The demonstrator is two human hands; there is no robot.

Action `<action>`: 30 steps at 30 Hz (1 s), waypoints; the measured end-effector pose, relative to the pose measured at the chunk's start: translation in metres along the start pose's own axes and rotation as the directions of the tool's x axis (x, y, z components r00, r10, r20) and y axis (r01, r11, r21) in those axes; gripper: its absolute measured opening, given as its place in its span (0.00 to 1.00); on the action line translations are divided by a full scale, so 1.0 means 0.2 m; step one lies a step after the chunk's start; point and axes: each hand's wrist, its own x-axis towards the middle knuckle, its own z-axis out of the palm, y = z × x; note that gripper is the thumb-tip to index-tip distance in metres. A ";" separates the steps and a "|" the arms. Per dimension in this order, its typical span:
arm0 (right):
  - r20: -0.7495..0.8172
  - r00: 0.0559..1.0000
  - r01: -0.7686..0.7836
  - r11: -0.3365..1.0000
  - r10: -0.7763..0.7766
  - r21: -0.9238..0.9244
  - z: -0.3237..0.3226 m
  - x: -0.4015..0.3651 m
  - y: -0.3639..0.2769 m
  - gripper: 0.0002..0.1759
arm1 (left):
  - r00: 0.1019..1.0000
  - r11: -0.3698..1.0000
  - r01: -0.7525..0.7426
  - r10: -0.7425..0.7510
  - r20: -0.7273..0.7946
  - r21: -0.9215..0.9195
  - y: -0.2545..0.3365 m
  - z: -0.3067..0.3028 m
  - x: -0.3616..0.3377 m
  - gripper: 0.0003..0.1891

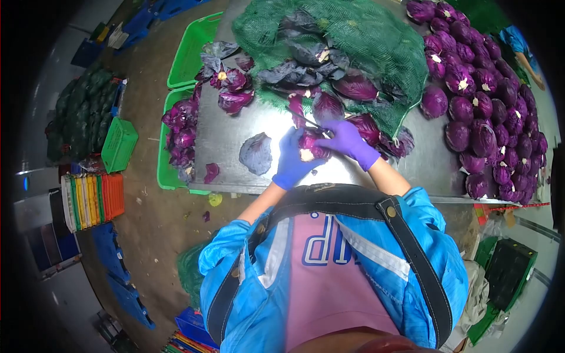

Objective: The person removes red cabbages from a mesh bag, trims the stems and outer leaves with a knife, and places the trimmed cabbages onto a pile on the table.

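My left hand (290, 160), in a blue glove, grips a red cabbage (311, 145) from below, its pale stem end facing me. My right hand (349, 142), in a purple glove, holds a knife (306, 119) whose dark blade lies across the top of the cabbage. Both hands work over a steel table (229, 170). A loose outer leaf (256, 154) lies on the table just left of my left hand.
A green net sack (365, 41) of untrimmed cabbages lies at the back of the table. Several trimmed cabbages (488, 106) are piled at the right. Green crates (191, 53) with leaf scraps (181, 132) stand left. Another person's arm (527, 62) shows far right.
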 end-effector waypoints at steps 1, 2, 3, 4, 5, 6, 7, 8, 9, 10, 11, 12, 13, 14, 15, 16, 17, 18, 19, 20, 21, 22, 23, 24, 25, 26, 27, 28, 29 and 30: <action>0.037 0.998 -0.048 0.996 0.051 -0.072 -0.04 -0.01 -0.01 0.25 | 0.999 0.996 -0.047 0.047 0.009 0.080 -0.03 0.02 -0.01 0.50; -0.125 0.990 0.061 0.998 -0.063 -0.016 -0.01 -0.01 0.02 0.19 | 0.999 0.996 -0.048 0.048 0.009 0.077 -0.05 0.03 -0.01 0.50; -0.126 0.990 0.061 0.998 -0.063 -0.019 0.00 0.00 0.06 0.19 | 0.999 0.999 -0.029 0.028 0.020 0.028 -0.06 0.04 0.00 0.51; -0.251 0.967 0.020 0.998 -0.033 -0.056 0.00 0.01 0.10 0.17 | 0.999 1.000 -0.007 0.008 0.032 -0.019 -0.07 0.04 0.00 0.53; -0.371 0.928 -0.025 0.996 -0.008 -0.085 0.00 0.03 0.13 0.16 | 1.000 1.000 -0.005 0.006 0.031 -0.019 -0.06 0.03 -0.02 0.53; -0.459 0.888 -0.056 0.996 0.018 -0.069 0.01 0.06 0.20 0.13 | 0.998 1.000 0.026 -0.025 0.060 -0.014 -0.05 0.01 -0.03 0.53; -0.459 0.889 -0.052 0.996 0.016 -0.067 0.03 0.07 0.26 0.13 | 0.994 0.998 0.057 -0.056 0.089 -0.005 -0.04 -0.02 -0.03 0.54; -0.417 0.906 -0.125 0.985 0.065 -0.120 0.03 0.07 0.29 0.13 | 0.995 0.998 0.055 -0.055 0.089 0.001 -0.06 -0.04 -0.04 0.54; -0.378 0.919 -0.195 0.965 0.117 -0.177 0.04 0.08 0.32 0.13 | 0.991 1.000 -0.003 -0.001 0.132 0.031 -0.09 -0.05 -0.04 0.55; -0.370 0.917 -0.225 0.958 0.146 -0.179 0.06 0.08 0.35 0.13 | 0.983 0.997 -0.060 0.049 0.176 0.056 -0.11 -0.07 -0.04 0.56; -0.367 0.918 -0.225 0.958 0.147 -0.179 0.08 0.08 0.36 0.13 | 0.983 0.997 -0.057 0.046 0.177 0.056 -0.12 -0.09 -0.04 0.56; -0.384 0.916 -0.203 0.960 0.116 -0.194 0.09 0.07 0.37 0.14 | 0.980 0.997 -0.072 0.063 0.190 0.041 -0.12 -0.11 -0.03 0.54; -0.401 0.912 -0.180 0.961 0.083 -0.211 0.09 0.07 0.38 0.16 | 0.976 0.996 -0.088 0.081 0.202 0.025 -0.13 -0.13 -0.03 0.53; -0.399 0.913 -0.183 0.960 0.085 -0.213 0.10 0.07 0.40 0.16 | 0.968 0.996 -0.083 0.086 0.234 -0.020 -0.16 -0.16 -0.02 0.51; -0.357 0.928 -0.199 0.952 0.107 -0.233 0.11 0.07 0.41 0.15 | 0.969 0.996 -0.083 0.085 0.233 -0.022 -0.18 -0.19 -0.02 0.51; -0.316 0.940 -0.213 0.944 0.127 -0.253 0.12 0.07 0.42 0.15 | 0.951 0.994 -0.099 0.105 0.291 -0.036 -0.20 -0.22 -0.02 0.52; -0.317 0.941 -0.208 0.945 0.122 -0.254 0.11 0.07 0.40 0.15 | 0.930 0.992 -0.115 0.125 0.346 -0.049 -0.21 -0.24 -0.02 0.53; -0.291 0.940 -0.240 0.949 0.176 -0.204 0.10 0.06 0.39 0.15 | 0.931 0.991 -0.119 0.135 0.338 -0.068 -0.21 -0.25 -0.03 0.54; -0.261 0.938 -0.276 0.949 0.230 -0.153 0.10 0.04 0.37 0.16 | 0.932 0.991 -0.117 0.132 0.337 -0.064 -0.20 -0.26 -0.03 0.54; -0.259 0.938 -0.273 0.950 0.229 -0.151 0.10 0.02 0.34 0.16 | 0.935 0.993 -0.080 0.105 0.339 -0.085 -0.20 -0.26 -0.04 0.55; -0.327 0.935 -0.184 0.975 0.136 -0.121 0.10 0.01 0.29 0.17 | 0.936 0.993 -0.042 0.077 0.343 -0.109 -0.19 -0.25 -0.05 0.56; -0.394 0.918 -0.094 0.991 0.049 -0.098 0.10 -0.02 0.24 0.19 | 0.935 0.993 -0.036 0.072 0.346 -0.109 -0.18 -0.22 -0.06 0.56; -0.390 0.919 -0.098 0.991 0.053 -0.096 0.10 -0.06 0.15 0.19 | 0.961 0.998 -0.051 0.061 0.271 -0.046 -0.16 -0.16 -0.07 0.57; -0.385 0.920 -0.046 0.994 0.079 0.095 0.09 -0.09 0.03 0.20 | 0.980 0.998 -0.064 0.059 0.192 0.018 -0.14 -0.12 -0.07 0.57; -0.378 0.920 0.009 0.959 0.103 0.283 0.09 -0.10 -0.04 0.22 | 0.979 0.998 -0.066 0.062 0.194 0.016 -0.12 -0.11 -0.06 0.57; -0.382 0.918 0.007 0.960 0.105 0.281 0.11 -0.09 -0.04 0.22 | 0.976 0.996 -0.033 0.015 0.215 0.081 -0.09 -0.10 -0.04 0.57; -0.378 0.925 0.066 0.957 0.047 0.282 0.13 -0.09 -0.02 0.23 | 0.972 0.990 0.002 -0.035 0.230 0.144 -0.06 -0.10 -0.03 0.57; -0.372 0.928 0.127 0.951 -0.013 0.283 0.14 -0.09 -0.02 0.24 | 0.973 0.990 0.002 -0.034 0.228 0.142 -0.03 -0.09 -0.02 0.57; -0.374 0.927 0.130 0.951 -0.016 0.282 0.13 -0.09 -0.05 0.24 | 0.977 0.991 0.012 -0.040 0.208 0.136 -0.01 -0.10 -0.02 0.57; -0.406 0.905 0.215 0.961 -0.129 0.173 0.11 -0.10 -0.10 0.25 | 0.981 0.991 0.023 -0.048 0.189 0.133 0.01 -0.10 -0.02 0.57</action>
